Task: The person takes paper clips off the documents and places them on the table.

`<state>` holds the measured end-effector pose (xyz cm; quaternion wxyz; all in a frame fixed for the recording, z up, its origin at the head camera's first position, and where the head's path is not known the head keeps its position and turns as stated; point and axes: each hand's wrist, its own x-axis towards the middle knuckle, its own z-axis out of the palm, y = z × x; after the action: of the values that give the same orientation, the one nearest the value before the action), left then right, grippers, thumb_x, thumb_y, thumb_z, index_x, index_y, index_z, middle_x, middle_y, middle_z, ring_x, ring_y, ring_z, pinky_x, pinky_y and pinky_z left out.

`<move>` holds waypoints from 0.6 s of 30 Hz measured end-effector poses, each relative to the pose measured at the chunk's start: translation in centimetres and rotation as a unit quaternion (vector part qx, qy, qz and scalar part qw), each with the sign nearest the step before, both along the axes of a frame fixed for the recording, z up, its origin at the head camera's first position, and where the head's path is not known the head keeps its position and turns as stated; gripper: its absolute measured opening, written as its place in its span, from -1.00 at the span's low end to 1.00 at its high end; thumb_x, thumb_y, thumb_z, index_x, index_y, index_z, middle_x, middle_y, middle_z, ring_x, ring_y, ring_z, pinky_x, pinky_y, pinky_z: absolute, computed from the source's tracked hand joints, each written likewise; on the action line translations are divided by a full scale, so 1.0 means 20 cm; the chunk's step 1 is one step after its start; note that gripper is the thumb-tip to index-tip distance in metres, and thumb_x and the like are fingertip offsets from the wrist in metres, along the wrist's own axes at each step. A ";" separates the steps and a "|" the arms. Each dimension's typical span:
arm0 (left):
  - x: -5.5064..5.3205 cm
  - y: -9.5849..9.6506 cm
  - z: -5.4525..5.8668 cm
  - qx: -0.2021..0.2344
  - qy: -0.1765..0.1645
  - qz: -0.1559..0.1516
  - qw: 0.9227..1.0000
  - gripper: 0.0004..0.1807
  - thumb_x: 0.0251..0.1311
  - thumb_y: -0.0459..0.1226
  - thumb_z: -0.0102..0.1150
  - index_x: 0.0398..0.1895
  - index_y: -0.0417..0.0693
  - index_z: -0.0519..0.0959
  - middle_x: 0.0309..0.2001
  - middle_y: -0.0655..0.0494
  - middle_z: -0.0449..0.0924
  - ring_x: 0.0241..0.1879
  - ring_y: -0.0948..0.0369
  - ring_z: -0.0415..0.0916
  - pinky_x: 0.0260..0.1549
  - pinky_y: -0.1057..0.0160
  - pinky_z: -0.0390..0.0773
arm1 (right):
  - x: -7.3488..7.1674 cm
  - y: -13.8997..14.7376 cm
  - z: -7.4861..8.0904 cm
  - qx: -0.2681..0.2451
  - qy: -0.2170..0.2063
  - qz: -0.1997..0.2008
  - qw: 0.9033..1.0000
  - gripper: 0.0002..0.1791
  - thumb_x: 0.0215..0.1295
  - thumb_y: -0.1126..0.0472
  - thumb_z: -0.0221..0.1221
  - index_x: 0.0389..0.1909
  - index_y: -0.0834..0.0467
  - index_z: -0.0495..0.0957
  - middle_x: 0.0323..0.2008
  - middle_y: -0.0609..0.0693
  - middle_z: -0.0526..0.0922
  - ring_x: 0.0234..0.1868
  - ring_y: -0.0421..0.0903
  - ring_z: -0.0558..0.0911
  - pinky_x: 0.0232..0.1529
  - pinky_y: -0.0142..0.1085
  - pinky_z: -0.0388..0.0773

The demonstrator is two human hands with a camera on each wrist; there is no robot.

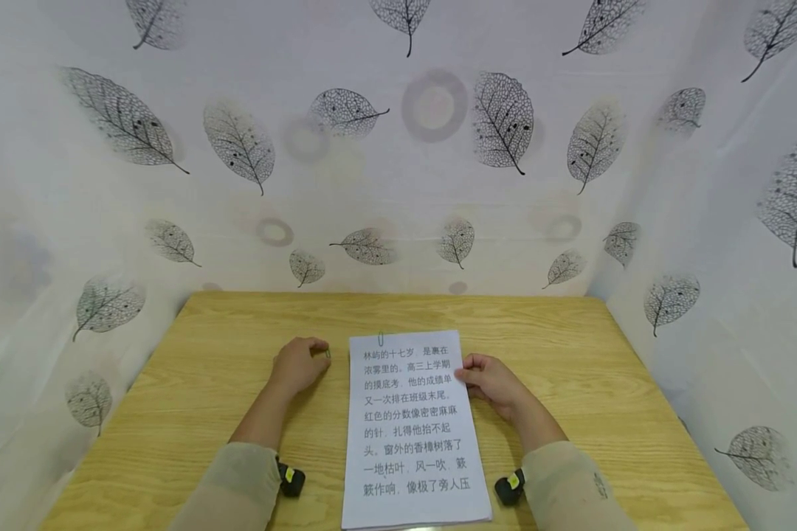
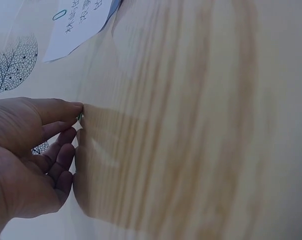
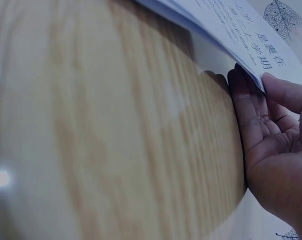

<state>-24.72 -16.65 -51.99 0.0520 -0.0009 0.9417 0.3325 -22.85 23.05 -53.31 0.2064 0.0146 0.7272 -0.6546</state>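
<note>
A stack of white printed sheets [image 1: 408, 436] lies upright before me at the table's middle, with large dark characters on the top page. A paper clip [image 1: 381, 339] sits on its top edge, showing green in the left wrist view. Left of the stack, my left hand [image 1: 297, 367] pinches a small green paper clip [image 2: 80, 117] between thumb and forefinger, apart from the paper. My right hand [image 1: 494, 385] grips the stack's right edge near its upper corner, thumb on top and fingers underneath, as the right wrist view shows at the sheets [image 3: 241, 37].
The wooden table [image 1: 192, 413] reaches back to a pale curtain [image 1: 398, 184] printed with dark leaves, which also hangs along both sides. A small black device [image 1: 292, 481] is at the left wrist and another black device [image 1: 509, 488] at the right.
</note>
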 end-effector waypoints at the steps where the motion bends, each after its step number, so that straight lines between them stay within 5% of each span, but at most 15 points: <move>1: 0.00 0.00 0.00 0.002 -0.002 0.001 1.000 -0.59 0.42 -0.21 0.33 0.27 -0.13 0.68 0.36 -0.24 0.64 0.47 -0.29 0.45 0.48 -0.44 0.27 | 0.00 0.00 0.00 0.000 -0.001 0.000 1.000 -0.90 0.59 0.33 0.18 -0.21 0.20 0.50 -0.18 -0.04 0.78 -0.19 -0.13 0.75 -0.14 -0.30 0.74; 10: -0.01 0.02 0.01 -0.005 -0.020 0.005 1.000 -0.27 0.32 -0.11 0.38 0.51 -0.19 0.46 0.48 -0.29 0.49 0.51 -0.33 0.36 0.41 -0.42 0.31 | 0.00 0.00 0.01 0.001 0.004 0.007 1.000 -0.88 0.60 0.31 0.18 -0.22 0.20 0.50 -0.18 -0.05 0.77 -0.18 -0.14 0.75 -0.12 -0.31 0.73; 18: 0.00 0.09 0.03 0.050 0.001 0.024 0.998 -0.36 0.49 -0.05 0.22 0.51 -0.17 0.47 0.50 -0.26 0.48 0.51 -0.31 0.33 0.51 -0.43 0.31 | 0.00 0.01 0.01 0.004 0.004 0.008 1.000 -0.90 0.60 0.31 0.17 -0.20 0.21 0.50 -0.16 -0.05 0.77 -0.17 -0.14 0.75 -0.12 -0.32 0.72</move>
<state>-24.71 -14.79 -51.42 0.0430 -0.0204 0.9236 0.3804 -22.81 23.25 -53.14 0.2086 0.0072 0.7308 -0.6499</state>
